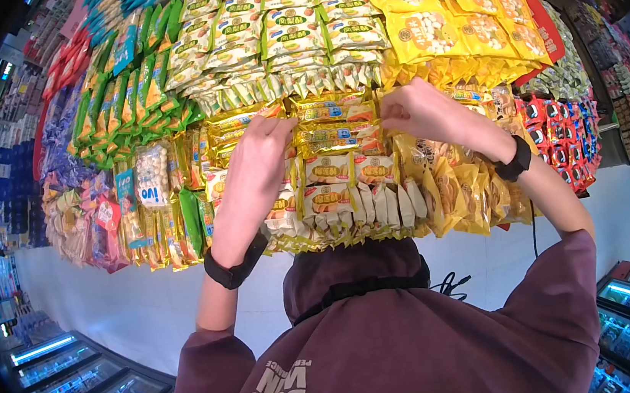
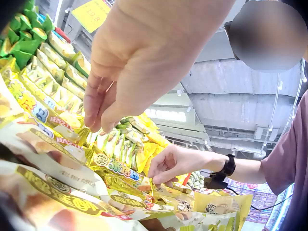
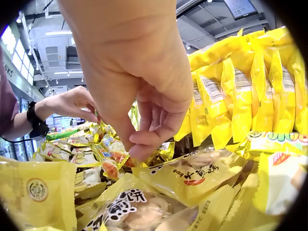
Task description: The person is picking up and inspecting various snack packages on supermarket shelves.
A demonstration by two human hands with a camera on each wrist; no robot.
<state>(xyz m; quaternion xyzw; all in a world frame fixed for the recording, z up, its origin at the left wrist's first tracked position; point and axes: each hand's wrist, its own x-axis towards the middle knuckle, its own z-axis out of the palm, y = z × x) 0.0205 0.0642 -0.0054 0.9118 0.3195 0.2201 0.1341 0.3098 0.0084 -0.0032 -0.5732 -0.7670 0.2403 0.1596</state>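
A long yellow snack packet lies crosswise at the top of a stack of similar ones, between the two hands. My left hand comes down at its left end, thumb and fingertips pinching the crimped wrapper edge in the left wrist view. At the opposite end, my right hand pinches with thumb and forefinger; in the right wrist view the fingertips meet over yellow wrapping. White-and-yellow pastry packets stand in rows just below the stack.
Behind the hands rise piles of green-and-white packets and yellow bags. Green packets and a white snack bag are at the left, red packets at the right. Freezer cases line the floor behind.
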